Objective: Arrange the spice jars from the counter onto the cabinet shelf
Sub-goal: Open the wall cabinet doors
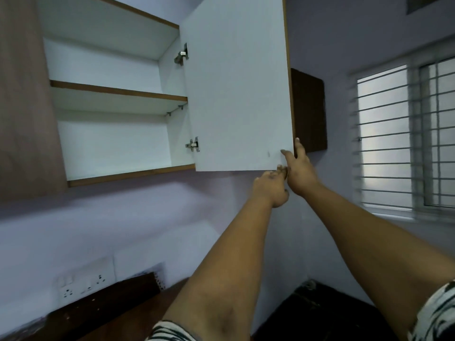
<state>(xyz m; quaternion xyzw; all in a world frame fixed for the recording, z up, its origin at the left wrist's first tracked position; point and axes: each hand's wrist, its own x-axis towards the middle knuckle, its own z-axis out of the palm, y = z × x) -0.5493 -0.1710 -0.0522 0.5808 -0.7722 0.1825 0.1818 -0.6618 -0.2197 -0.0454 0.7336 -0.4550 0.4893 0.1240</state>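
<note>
- We find no brand, label or readable writing anywhere in this view; the surfaces are plain.
- Our right hand (pixel 299 168) reaches up to the lower outer corner of the open cabinet door (pixel 238 89). Its thumb lies on the white inner face, and at least one finger wraps round the brown edge to the far side, so it pinches the door's edge.
- Our left hand (pixel 270 187) is raised just below that same corner, its fingertips up against the door's bottom edge and touching the right hand. The fingers are bunched and partly hidden, so we cannot tell whether they grip the door or only press on it.
- Both forearms stretch up and forward from the bottom of the view, roughly side by side, with patterned black-and-white sleeves (pixel 433 313) at the lower edge.
- The cabinet (pixel 118 134) is mounted on the wall, white inside with brown edging. Its one middle shelf (pixel 118 94) splits it into an upper and a lower compartment; we see no jars on either level.
- Two metal hinges (pixel 193 144) join the door to the cabinet's right side.
- No spice jars are in view; only a strip of brown counter (pixel 103 316) shows at lower left.
- A white socket and switch panel (pixel 83 285) sits on the wall above the counter.
- A barred window (pixel 403 136) is on the right, with a dark wooden unit (pixel 309 112) behind the door.
</note>
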